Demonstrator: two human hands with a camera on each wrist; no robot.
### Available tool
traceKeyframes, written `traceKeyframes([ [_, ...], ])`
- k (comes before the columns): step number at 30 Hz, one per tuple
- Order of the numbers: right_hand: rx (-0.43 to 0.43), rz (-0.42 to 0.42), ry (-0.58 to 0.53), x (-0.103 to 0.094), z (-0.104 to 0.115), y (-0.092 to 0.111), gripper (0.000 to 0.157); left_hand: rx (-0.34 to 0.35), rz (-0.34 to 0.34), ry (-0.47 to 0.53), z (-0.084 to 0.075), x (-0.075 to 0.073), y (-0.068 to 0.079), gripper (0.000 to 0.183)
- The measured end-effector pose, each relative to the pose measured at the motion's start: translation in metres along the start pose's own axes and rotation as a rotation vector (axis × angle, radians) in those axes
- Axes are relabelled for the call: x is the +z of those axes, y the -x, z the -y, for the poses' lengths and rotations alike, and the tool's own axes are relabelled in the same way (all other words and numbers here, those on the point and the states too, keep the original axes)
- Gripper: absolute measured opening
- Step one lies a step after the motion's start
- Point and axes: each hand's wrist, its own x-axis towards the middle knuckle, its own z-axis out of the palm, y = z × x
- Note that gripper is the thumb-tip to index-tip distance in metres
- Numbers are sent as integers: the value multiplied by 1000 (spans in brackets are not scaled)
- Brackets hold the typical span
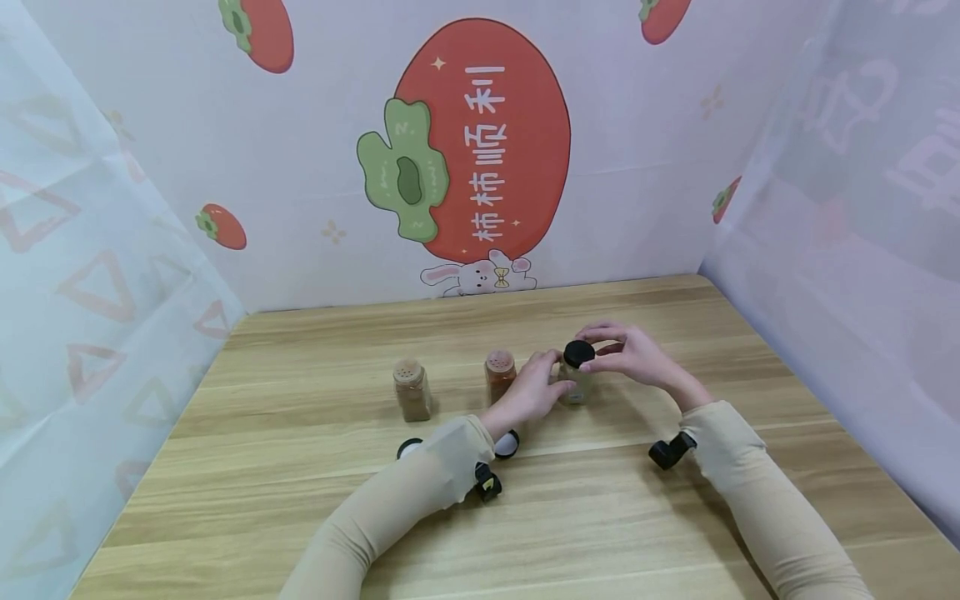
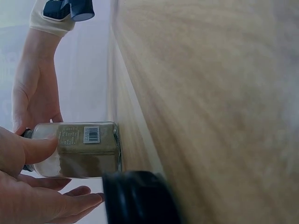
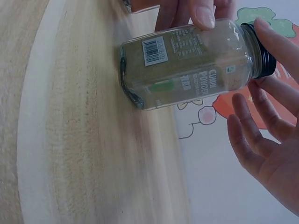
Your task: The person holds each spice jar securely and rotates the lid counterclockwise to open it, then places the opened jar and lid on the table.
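A glass jar of cumin powder (image 3: 187, 65) with a black lid (image 1: 578, 353) stands upright on the table, right of centre in the head view. My left hand (image 1: 531, 387) grips its body from the left, thumb on the near side. From the other side my right hand (image 1: 633, 354) pinches the black lid between thumb and index finger; its other fingers are spread beside the jar in the right wrist view. The right wrist view shows the label and barcode, with brownish powder filling most of the jar.
Two lidless spice jars with perforated tops, one brown (image 1: 412, 392) and one reddish (image 1: 499, 375), stand left of my left hand. In front of them lie two black lids with white insides, one (image 1: 507, 444) beside my left sleeve, the other (image 1: 408, 447) partly behind it. Printed cloth walls surround the table.
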Motion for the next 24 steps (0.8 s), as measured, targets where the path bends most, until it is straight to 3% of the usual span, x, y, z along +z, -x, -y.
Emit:
traceKeyframes([
  [24, -95, 3, 12, -4, -5, -7, 42, 24, 17, -45, -3, -2, 1, 47],
])
